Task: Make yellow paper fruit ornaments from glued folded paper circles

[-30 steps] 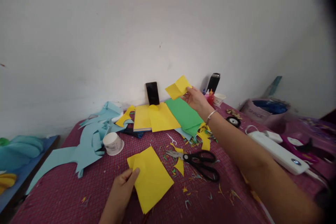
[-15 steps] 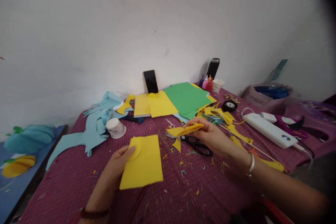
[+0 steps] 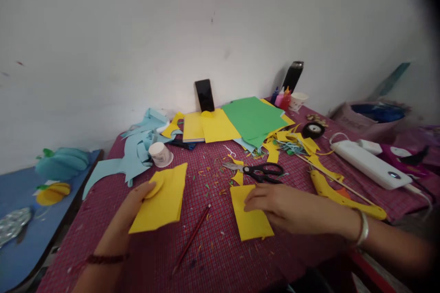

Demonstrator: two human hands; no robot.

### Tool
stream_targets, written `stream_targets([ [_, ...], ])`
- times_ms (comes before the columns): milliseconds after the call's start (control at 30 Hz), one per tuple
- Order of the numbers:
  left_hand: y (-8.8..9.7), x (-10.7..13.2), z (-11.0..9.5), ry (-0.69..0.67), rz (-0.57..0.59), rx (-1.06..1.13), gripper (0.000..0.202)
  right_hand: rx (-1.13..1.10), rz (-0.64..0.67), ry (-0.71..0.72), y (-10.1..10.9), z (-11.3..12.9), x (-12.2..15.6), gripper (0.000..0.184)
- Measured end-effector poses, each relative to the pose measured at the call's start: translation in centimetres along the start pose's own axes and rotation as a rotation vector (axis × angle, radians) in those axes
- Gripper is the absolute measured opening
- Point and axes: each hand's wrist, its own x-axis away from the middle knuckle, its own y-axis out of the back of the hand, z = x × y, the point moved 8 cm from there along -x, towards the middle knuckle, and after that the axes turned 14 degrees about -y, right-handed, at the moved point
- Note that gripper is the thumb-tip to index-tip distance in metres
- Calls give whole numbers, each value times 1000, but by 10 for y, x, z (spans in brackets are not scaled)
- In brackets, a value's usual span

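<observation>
My left hand holds a folded yellow paper sheet by its left edge, thumb on a small yellow paper circle on top. My right hand lies on a smaller yellow paper rectangle on the red checked tablecloth, fingers pressing it flat. Black-handled scissors lie just beyond that rectangle. A red pencil lies between the two papers.
Yellow sheets and green sheets lie at the back by a phone propped on the wall. Blue paper offcuts, a paper cup, a yellow glue gun, a white power strip, a tape roll and paint bottles surround them.
My right hand brought the small yellow paper from near the back wall down to the table and now presses it flat. My left hand shifted its yellow sheet leftwards.
</observation>
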Motion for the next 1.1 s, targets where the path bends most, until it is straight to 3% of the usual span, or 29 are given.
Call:
stream_targets([
  [100,-13,4,24,162,191,-146,22,70,-132,-73,31,-16,-40,32],
  [167,-17,7,30,151,297,-165,29,77,-273,-209,58,-44,-79,24],
  [233,-18,11,34,127,400,-198,33,28,-445,-364,87,-79,-121,28],
  [333,-19,13,39,71,516,-313,36,8,-581,-467,116,-121,-187,31],
  [467,-21,10,40,-38,581,-524,34,-39,-669,-569,126,-158,-257,30],
  [600,-22,9,37,-78,601,-586,28,-96,-695,-605,115,-172,-298,33],
  [733,-20,8,34,-83,561,-636,25,-218,-644,-580,104,-173,-316,28],
  [867,-24,10,35,-71,601,-671,31,-439,-549,-471,101,-148,-309,16],
  [1000,-31,11,38,-114,679,-775,33,-692,-422,-287,94,-99,-262,11],
  [1100,-36,9,22,-329,673,-858,31,-828,-336,-182,79,-67,-208,18],
])
